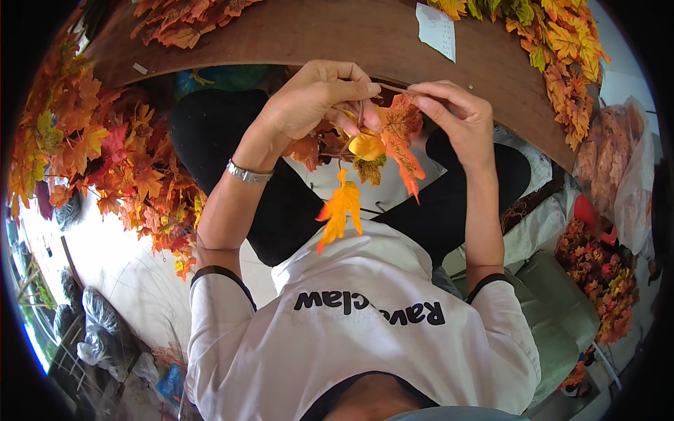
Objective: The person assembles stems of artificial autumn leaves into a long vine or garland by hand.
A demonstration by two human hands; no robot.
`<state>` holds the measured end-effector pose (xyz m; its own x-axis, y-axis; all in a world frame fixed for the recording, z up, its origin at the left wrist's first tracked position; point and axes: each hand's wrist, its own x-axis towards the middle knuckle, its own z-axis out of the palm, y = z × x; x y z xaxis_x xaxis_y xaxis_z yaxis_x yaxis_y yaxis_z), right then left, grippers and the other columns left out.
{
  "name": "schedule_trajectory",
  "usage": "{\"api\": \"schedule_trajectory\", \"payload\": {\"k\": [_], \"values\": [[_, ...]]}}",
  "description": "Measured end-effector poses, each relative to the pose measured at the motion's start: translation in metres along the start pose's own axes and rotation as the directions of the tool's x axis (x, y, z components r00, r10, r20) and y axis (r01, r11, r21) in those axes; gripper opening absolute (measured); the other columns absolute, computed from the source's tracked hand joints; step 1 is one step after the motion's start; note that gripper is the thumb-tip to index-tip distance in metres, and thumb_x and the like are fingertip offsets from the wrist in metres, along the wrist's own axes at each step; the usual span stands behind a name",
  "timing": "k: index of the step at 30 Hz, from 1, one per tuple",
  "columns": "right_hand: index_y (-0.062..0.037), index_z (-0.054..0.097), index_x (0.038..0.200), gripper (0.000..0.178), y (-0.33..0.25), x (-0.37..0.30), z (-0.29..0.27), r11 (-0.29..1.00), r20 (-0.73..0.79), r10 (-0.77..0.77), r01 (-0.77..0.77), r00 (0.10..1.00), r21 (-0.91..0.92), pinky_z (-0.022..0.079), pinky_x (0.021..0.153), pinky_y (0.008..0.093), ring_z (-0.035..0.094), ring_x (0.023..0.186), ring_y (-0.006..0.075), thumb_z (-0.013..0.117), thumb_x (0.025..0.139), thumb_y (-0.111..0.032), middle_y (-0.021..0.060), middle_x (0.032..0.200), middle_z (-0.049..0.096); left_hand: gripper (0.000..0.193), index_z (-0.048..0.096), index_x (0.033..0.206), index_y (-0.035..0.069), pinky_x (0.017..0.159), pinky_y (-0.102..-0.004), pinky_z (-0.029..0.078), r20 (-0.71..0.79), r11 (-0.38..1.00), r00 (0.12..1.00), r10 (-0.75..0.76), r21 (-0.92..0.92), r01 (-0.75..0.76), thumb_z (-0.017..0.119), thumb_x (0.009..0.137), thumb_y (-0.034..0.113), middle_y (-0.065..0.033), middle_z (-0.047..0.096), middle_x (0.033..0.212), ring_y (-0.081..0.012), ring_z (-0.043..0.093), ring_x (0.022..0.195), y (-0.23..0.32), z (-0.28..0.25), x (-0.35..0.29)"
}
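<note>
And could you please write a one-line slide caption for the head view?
Left fingers and right fingers hold a thin brown strand beside orange and yellow leaves, near a brown table.

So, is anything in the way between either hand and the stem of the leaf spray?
Nothing visible: the left hand and right hand both pinch the thin brown stem directly. The orange leaf hangs below it, not between fingers and stem.

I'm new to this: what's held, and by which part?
A spray of autumn leaves, held by its stems in the left hand. The right hand pinches a thin brown strand stretched between the hands, perhaps stem or tape.
</note>
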<state>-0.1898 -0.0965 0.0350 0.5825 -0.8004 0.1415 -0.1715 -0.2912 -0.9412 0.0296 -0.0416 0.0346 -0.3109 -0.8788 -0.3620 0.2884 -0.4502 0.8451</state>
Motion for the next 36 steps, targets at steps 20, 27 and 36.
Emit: {"api": "schedule_trajectory", "payload": {"k": [20,27,36], "values": [[-0.0035,0.068,0.082,0.016,-0.028,0.012,-0.01,0.97,0.375,-0.223,0.243,0.9,-0.006,0.042,0.059,0.0236,0.054,0.068,0.0144,0.07,0.066,-0.001,0.0048,0.078,0.056,0.011,0.063,0.084,-0.001,0.044,-0.0173,0.041,0.287,0.98,0.951,-0.115,0.191,0.06,0.062,0.08,0.01,-0.0063,0.064,0.068,-0.01,0.061,0.057,0.01,0.01,-0.011],[-0.0012,0.066,0.081,0.022,0.01,0.016,-0.013,0.924,0.508,-0.091,-0.118,0.857,0.364,0.042,0.067,0.0254,0.054,0.077,0.0139,0.075,0.063,-0.007,0.007,0.083,0.058,0.021,0.055,0.095,-0.005,0.038,-0.0143,0.037,0.475,0.969,0.874,-0.102,-0.15,0.195,0.062,0.077,0.004,-0.0107,0.062,0.067,-0.0124,0.06,0.055,-0.008,0.022,-0.011],[0.0018,0.063,0.087,0.012,0.017,0.098,-0.081,0.98,-0.171,-0.145,0.118,0.975,-0.16,0.045,0.071,0.0223,0.057,0.076,0.0102,0.06,0.081,-0.008,0.0036,0.081,0.062,0.015,0.055,0.093,0.002,0.045,-0.0169,0.04,0.332,0.959,0.942,0.039,-0.276,0.057,0.061,0.08,0.007,-0.0085,0.064,0.076,-0.0127,0.062,0.062,-0.018,0.028,-0.005]]}}
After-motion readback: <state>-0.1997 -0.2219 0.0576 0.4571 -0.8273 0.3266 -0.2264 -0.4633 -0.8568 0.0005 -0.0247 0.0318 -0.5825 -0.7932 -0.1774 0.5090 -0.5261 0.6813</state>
